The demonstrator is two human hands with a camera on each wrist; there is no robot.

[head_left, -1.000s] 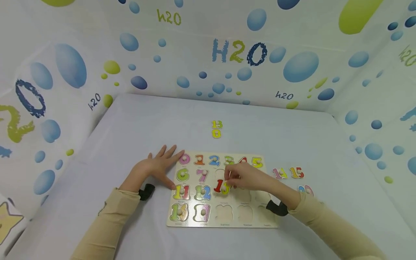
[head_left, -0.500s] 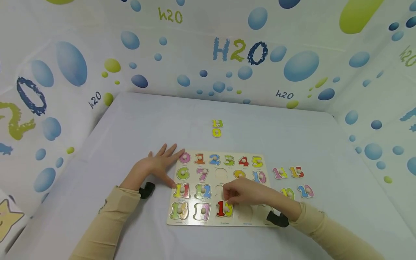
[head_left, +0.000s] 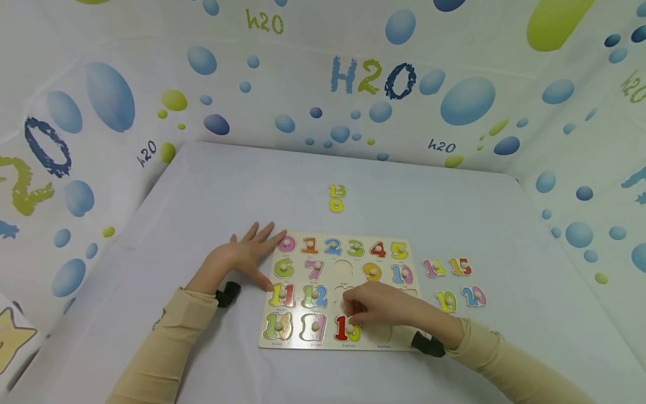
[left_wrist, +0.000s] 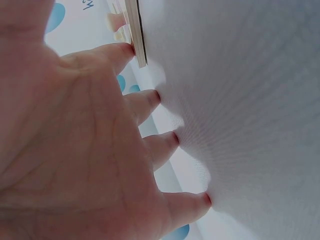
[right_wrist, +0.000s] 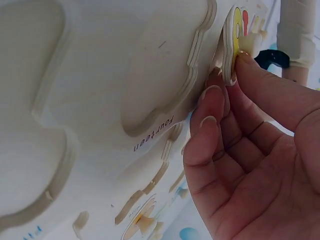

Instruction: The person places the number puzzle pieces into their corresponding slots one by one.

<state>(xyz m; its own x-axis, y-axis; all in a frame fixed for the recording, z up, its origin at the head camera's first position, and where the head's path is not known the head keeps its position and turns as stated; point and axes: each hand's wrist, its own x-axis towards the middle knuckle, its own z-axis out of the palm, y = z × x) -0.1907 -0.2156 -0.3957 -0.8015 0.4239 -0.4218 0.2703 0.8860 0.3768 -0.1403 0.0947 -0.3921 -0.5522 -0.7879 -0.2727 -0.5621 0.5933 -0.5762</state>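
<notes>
My right hand pinches the 18 puzzle piece, a red 1 with a yellow 8, over the eighteen recess in the bottom row of the wooden number board. In the right wrist view the thumb presses the piece beside its pale knob, with fingertips behind its edge; it stands tilted against the board. My left hand lies spread at the board's left edge. Index finger and thumb touch that edge, while the left wrist view shows the other fingertips resting on the white cloth.
Pieces 14, 15, 19 and 20 lie right of the board. Beyond it lie a yellow-green 13 and a yellow 8. The eight recess shows bare wood. A printed curtain stands behind.
My right hand has brought the 18 piece down from the thirteen recess to the eighteen recess and lowered it there. The left hand stays in place.
</notes>
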